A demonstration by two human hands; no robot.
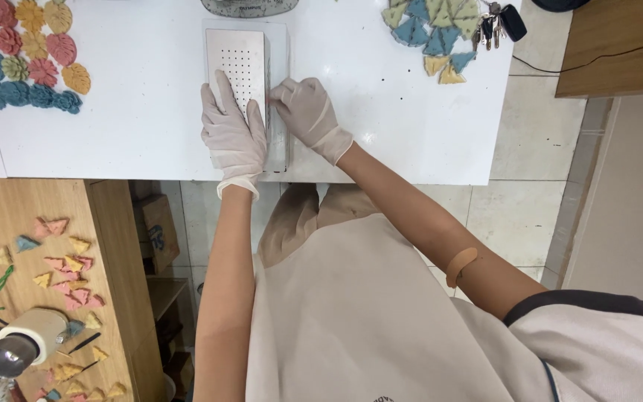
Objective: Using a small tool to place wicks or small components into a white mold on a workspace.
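Both hands wore thin white gloves; the left hand [234,128] lay flat, fingers spread and apart, palm down on the near end of a perforated metal plate [238,59]; it clamped nothing, only pressed. The plate sat on a pale tray [280,141] near the front edge of the white table [150,126], lengthwise away from the person. The right hand [308,113] rested just beside the plate's right edge, fingers curled together against the tray's side; whether it pinched the edge or merely touched it could not be told from this angle.

Left end of the table: a cluster of leaf-shaped pieces [27,52] in pink, yellow and blue; far right end: a heap of triangle pieces [433,33] in blue, green and yellow, with a bunch of keys [498,22] touching it. A wooden bench [113,246] at lower left carried more small triangles [68,279], scattered, and a roll of tape [35,331]. An orange band [461,266] circled the right forearm.
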